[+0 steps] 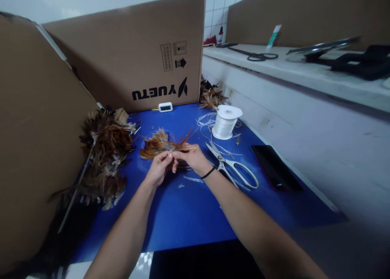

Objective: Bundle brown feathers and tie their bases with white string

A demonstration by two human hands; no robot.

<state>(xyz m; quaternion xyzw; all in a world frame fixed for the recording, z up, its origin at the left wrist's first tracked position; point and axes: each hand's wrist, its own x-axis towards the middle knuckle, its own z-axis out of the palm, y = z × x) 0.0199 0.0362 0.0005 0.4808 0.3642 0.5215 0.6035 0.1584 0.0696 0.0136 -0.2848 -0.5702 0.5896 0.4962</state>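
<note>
Black phone, printed cardboard panel

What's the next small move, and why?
Probably ease the splayed feathers in line with the rest of the feather bunch using the right hand: they stick up and rightward, while most fan leftward. The left hand pinches close by, so it could likely steady the bunch.

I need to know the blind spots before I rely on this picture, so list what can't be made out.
All in the head view:
- The pinched part of the feather bunch: covered by the left hand and right hand.
- The readout on the small white display: too small.
- The label on the bottle: too small.
- The black thing at far right: blurred, and cut off by the right edge.
</note>
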